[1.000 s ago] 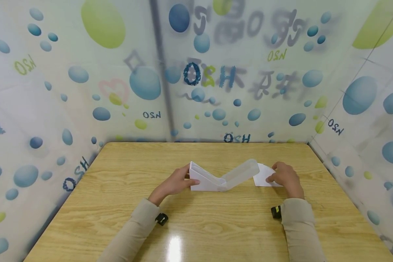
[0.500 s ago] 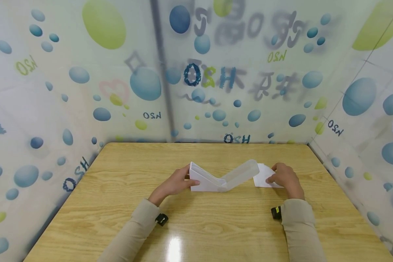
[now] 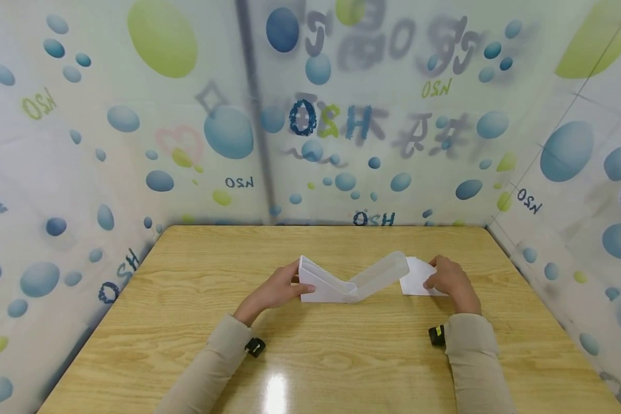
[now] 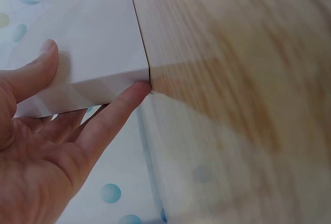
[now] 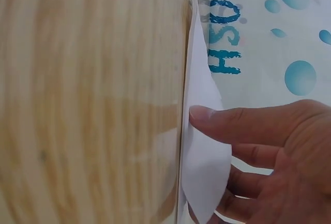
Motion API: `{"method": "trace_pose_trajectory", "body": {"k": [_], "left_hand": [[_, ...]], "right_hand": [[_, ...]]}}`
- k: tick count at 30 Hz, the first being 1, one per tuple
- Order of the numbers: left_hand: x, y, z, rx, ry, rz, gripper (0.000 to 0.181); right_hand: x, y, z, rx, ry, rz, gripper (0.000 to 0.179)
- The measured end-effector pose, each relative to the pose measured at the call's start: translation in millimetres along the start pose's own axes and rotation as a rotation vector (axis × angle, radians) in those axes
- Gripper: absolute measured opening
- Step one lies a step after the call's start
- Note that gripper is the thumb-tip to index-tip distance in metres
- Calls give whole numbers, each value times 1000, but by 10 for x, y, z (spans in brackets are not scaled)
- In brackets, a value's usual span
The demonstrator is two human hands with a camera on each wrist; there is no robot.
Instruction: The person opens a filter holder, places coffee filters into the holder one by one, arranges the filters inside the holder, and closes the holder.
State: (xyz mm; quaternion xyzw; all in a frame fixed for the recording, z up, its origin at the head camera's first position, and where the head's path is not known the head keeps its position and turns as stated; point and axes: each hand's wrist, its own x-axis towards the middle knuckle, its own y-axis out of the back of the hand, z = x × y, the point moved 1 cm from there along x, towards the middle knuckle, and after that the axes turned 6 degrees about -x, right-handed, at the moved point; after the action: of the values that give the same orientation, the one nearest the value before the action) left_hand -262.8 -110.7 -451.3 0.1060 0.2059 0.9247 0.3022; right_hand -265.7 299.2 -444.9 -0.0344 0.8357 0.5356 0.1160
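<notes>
A white, translucent hinged case (image 3: 354,280) stands open in a V shape at the middle of the wooden table (image 3: 341,356). My left hand (image 3: 296,283) grips its left half, thumb on one face and fingers on the other. The left wrist view shows that half (image 4: 93,38) up close, pinched by my left hand (image 4: 93,71). Just right of the case lies a piece of white paper (image 3: 413,276). My right hand (image 3: 433,280) holds it at its right edge. In the right wrist view one finger of my right hand (image 5: 212,146) lies across the paper (image 5: 201,89), with the others curled behind it.
Plastic sheeting (image 3: 310,115) printed with blue and green bubbles walls the table on three sides. Bare tabletop lies in front of the hands and on both sides. A small black device (image 3: 255,347) sits at each wrist.
</notes>
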Motion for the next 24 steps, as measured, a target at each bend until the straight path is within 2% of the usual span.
{"method": "trace_pose_trajectory", "body": {"k": [11,24], "left_hand": [[3,3,-26,-13,3,-2,33],[14,-5,-49,-17,5,-4,31]], "right_hand": [[4,-9,-9,-9,-14,10,59],[-41,82,9,-17,12,38,44]]}}
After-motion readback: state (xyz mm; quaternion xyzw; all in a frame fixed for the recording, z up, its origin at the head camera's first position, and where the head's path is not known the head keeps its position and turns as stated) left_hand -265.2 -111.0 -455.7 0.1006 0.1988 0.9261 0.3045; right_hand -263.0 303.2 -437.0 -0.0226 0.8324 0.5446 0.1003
